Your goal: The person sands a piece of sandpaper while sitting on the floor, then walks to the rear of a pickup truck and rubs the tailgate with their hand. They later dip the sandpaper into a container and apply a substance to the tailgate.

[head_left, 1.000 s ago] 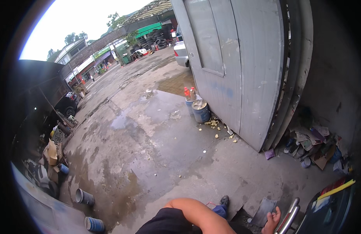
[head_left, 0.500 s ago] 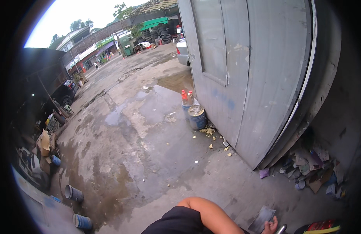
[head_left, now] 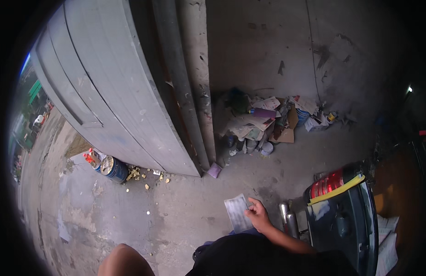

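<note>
My right hand [head_left: 259, 216] grips a thin, pale grey rectangular sheet [head_left: 236, 214] by its right edge, with the fingers curled at it. Bare skin of my left arm shows at the lower edge, but that hand is out of view. Just right of the sheet are two chrome tubes [head_left: 292, 223] beside the rear of a dark vehicle [head_left: 338, 230], which has a red tail light [head_left: 325, 183] edged with yellow tape [head_left: 337, 191].
A tall grey metal door [head_left: 102, 83] stands at upper left. Blue buckets [head_left: 115, 172], red-capped bottles [head_left: 91, 157] and yellow scraps [head_left: 134, 175] lie at its foot. Cardboard, papers and cans [head_left: 267, 124] are heaped against the back wall [head_left: 268, 55]. A yard shows far left.
The view has swung right from the open yard to the door, scrap heap and vehicle. My right hand and the sheet now show higher and farther left in the picture.
</note>
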Available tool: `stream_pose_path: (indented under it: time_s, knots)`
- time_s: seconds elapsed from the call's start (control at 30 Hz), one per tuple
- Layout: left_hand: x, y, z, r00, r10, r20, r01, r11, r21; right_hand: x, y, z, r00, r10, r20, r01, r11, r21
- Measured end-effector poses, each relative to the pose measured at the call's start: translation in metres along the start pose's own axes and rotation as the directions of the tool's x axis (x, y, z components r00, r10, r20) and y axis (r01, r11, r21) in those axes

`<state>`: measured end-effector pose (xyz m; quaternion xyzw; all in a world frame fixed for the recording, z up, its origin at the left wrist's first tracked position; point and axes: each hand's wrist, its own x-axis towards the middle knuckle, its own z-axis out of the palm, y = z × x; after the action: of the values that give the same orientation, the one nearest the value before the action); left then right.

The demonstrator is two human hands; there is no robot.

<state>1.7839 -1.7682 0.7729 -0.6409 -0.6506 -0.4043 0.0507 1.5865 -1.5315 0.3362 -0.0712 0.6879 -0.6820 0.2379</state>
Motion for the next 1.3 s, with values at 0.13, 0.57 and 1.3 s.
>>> stream_pose_path:
  time_s: [0.13, 0.57, 1.3]
  knots:
    - [0.012, -0.054, -0.003, 0.998, -0.049, 0.047, 0.046, 0.996, 0.073, 0.020, -0.013, -0.044, 1.000, -0.019, 0.001, 0.019, 0.999, 0.029]
    - [0.003, -0.101, -0.031, 0.995, -0.073, 0.060, 0.068, 0.995, 0.077, 0.051, -0.018, -0.056, 0.996, -0.012, -0.089, 0.013, 1.000, 0.013]
    - [-0.059, -0.111, -0.058, 0.999, 0.032, 0.042, -0.032, 0.999, 0.006, 0.075, -0.040, -0.019, 0.989, -0.055, -0.135, 0.042, 0.994, -0.100]
